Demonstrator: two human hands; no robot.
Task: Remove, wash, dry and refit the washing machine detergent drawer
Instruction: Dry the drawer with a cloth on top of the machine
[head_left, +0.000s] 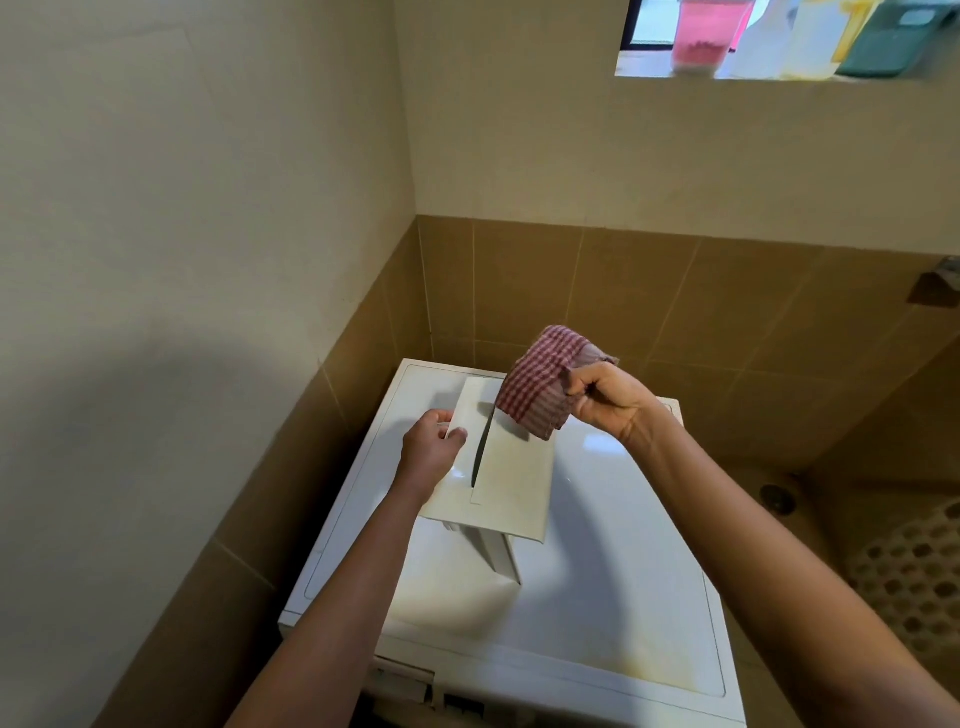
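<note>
Gripping the detergent drawer (511, 470) by its left edge, my left hand (432, 449) holds its white front panel facing up over the washing machine (613, 613) top, toward the back left corner. My right hand (609, 401) pinches a bunched red checked cloth (537, 387), which overhangs the panel's far right corner. A tiled wall (701, 301) stands behind, and a white perforated basket (917, 577) sits right.
</note>
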